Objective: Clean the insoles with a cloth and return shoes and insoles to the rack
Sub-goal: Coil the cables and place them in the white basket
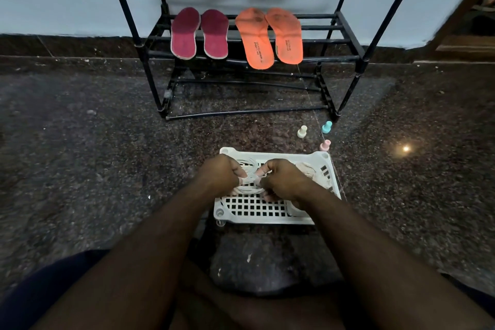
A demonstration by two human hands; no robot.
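Left hand [222, 173] and right hand [282, 178] both gripping white cloth [247, 182] over white basket [267, 211]; insoles [269, 36] resting on rack [345, 32]

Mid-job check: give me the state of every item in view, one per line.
Maroon insoles: pair lying side by side on the rack shelf.
Orange insoles: pair lying on the same shelf, right of the maroon ones.
Rack: upright; no shoes visible on it.
White tray: flat on the floor.
White laces: bunched over the tray, pinched by left hand and right hand.
Cloth: crumpled on the tray's right side.
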